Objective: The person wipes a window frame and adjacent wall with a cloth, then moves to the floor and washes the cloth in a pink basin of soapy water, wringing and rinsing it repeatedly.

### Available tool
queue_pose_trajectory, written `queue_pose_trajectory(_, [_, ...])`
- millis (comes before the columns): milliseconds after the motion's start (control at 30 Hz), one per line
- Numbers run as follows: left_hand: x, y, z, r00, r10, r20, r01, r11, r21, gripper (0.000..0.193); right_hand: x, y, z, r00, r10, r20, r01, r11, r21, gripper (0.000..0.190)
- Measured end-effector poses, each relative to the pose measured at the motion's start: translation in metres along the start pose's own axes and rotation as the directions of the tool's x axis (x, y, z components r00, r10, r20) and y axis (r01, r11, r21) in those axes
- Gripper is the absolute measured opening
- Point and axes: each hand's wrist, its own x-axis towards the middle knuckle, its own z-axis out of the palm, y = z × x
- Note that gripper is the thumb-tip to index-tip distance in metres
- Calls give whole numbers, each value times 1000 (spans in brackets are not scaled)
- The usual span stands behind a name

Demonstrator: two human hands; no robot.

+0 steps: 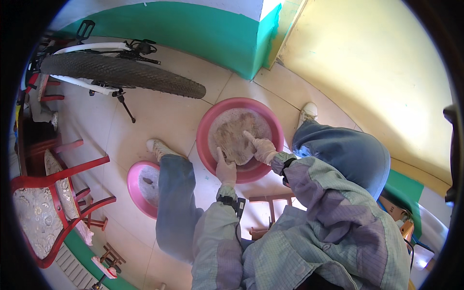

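A pink plastic basin (204,159) on the floor holds sudsy water and a wet, greyish-brown cloth (235,136). My left hand (226,170), in a pale thin glove, is at the cloth's lower left edge, thumb and fingers on the fabric; some fingertips are hidden. My right hand (264,146), gloved too, lies at the cloth's right side with a finger reaching over it. Whether either hand grips the fabric does not show clearly.
A smaller pink basin (133,188) with suds stands beyond my left leg. A bicycle tyre (123,70) reaches in at upper left. Red-framed chairs (54,177) stand at left, a small wooden stool (270,199) below the large basin, and a green-painted wall corner (250,47) ahead.
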Motion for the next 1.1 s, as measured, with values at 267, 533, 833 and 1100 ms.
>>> queue_pose_trajectory(267, [0,-25,5,890,210,405,-392,807,441,33,22,45,44,916,-29,399,125,968,-216,22])
queue_pose_trajectory(533, [53,-30,0,985,4,174,78,883,-463,31,50,37,2,986,167,-6,-156,936,314,36])
queue_pose_trajectory(833, [92,16,7,978,70,-194,-111,972,-207,58,76,-5,-1,866,311,-391,-293,950,107,46])
queue_pose_trajectory(1100, [65,12,30,923,111,368,-316,763,564,90,87,4,30,983,162,-84,-173,974,-147,30])
